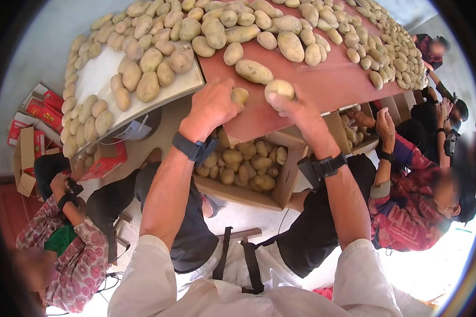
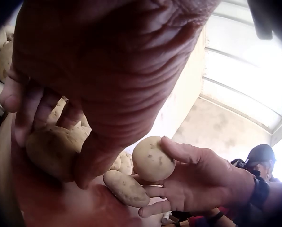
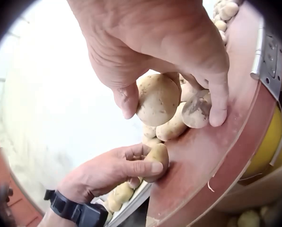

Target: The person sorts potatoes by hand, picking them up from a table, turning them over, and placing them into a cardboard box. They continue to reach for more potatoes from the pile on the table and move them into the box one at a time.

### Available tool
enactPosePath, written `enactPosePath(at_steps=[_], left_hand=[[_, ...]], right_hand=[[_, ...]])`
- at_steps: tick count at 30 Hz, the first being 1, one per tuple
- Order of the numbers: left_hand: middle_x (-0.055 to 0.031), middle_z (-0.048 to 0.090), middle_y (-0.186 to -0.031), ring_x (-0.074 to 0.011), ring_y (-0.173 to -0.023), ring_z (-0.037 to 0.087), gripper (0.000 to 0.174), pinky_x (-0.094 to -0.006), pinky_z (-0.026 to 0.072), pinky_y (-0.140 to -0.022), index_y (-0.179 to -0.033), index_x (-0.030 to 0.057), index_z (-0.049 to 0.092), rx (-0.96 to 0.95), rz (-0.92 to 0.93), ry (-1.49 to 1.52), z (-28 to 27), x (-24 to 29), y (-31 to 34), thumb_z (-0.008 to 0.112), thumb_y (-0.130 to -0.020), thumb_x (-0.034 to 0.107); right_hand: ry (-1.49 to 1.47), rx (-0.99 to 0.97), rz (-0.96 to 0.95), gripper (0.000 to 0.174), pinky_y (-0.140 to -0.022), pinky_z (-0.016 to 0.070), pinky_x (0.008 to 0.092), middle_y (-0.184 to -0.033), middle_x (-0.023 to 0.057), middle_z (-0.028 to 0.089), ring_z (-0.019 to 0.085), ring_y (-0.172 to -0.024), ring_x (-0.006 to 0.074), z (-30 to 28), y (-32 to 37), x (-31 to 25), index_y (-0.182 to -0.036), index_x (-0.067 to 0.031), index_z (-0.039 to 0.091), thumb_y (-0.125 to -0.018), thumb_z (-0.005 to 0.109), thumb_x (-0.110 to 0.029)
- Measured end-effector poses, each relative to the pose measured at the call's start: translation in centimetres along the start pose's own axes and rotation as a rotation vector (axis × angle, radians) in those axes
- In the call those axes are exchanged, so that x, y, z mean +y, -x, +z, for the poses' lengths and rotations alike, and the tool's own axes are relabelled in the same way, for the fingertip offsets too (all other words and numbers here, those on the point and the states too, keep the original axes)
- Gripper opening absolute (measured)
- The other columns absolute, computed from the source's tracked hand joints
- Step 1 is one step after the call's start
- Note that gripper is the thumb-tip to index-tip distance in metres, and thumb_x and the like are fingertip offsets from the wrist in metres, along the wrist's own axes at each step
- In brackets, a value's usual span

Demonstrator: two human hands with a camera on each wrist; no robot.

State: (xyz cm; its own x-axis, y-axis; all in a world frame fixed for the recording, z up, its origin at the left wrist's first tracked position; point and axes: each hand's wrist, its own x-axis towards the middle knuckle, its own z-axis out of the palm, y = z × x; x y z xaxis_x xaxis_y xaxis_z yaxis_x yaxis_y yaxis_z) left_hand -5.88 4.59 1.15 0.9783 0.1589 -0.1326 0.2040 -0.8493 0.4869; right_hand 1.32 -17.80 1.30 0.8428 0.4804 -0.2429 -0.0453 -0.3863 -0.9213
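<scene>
In the head view my left hand [image 1: 212,104] grips a potato [image 1: 239,96] low over the near edge of the red board [image 1: 322,98]. The left wrist view shows that potato [image 2: 56,152] between thumb and curled fingers. My right hand [image 1: 303,110] pinches a rounder, pale potato [image 1: 280,89] just to the right. Up close in the right wrist view, this pale potato [image 3: 158,100] sits between thumb and fingers, and a potato with a dark patch [image 3: 198,109] appears beside the other fingers. A long potato [image 1: 254,71] lies on the board just beyond both hands.
Many potatoes [image 1: 211,33] cover the far part of the table. A white board [image 1: 103,68] joins at left. Below the edge stands a cardboard box [image 1: 288,174] of potatoes; another box [image 1: 337,127] is at right. People sit on both sides, one in a red plaid shirt [image 1: 407,211].
</scene>
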Motion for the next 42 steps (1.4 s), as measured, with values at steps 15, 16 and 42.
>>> enactPosePath(at_steps=[15,16,42], left_hand=[[-0.0199,0.071,-0.116,-0.0380,-0.109,0.068,0.049,-0.0455,0.0531,-0.095,-0.119,0.0036,0.068,0.010,0.065,0.000,0.5,0.0,-0.9,0.080,-0.083,0.033],[-0.0197,0.072,-0.117,-0.0375,-0.109,0.068,0.049,-0.0450,0.0531,-0.095,-0.120,0.0030,0.068,0.001,0.068,-0.002,0.4,0.0,-0.9,0.079,-0.083,0.033],[-0.0097,0.070,-0.093,-0.0164,-0.079,0.066,0.034,-0.0327,0.0544,-0.073,-0.115,-0.0028,0.068,-0.421,0.437,0.286,2.4,3.0,2.8,0.076,-0.093,0.022]], right_hand=[[-0.054,0.059,0.079,0.064,-0.077,0.0565,0.0350,-0.117,0.0098,0.070,0.067,-0.101,0.0200,-1.7,-0.5,1.0,-0.131,-0.0016,0.061,-0.086,0.082,-0.043],[0.024,0.040,0.074,0.065,-0.074,0.0565,0.0349,-0.113,0.0101,0.071,0.067,-0.097,0.0203,-1.9,-0.3,0.7,-0.131,-0.0015,0.061,-0.085,0.083,-0.042],[0.243,0.093,-0.153,0.045,-0.091,0.0530,0.0392,-0.105,0.0132,0.071,0.067,-0.102,0.0280,-3.4,1.6,1.7,-0.118,0.0008,0.064,-0.078,0.081,-0.010]])
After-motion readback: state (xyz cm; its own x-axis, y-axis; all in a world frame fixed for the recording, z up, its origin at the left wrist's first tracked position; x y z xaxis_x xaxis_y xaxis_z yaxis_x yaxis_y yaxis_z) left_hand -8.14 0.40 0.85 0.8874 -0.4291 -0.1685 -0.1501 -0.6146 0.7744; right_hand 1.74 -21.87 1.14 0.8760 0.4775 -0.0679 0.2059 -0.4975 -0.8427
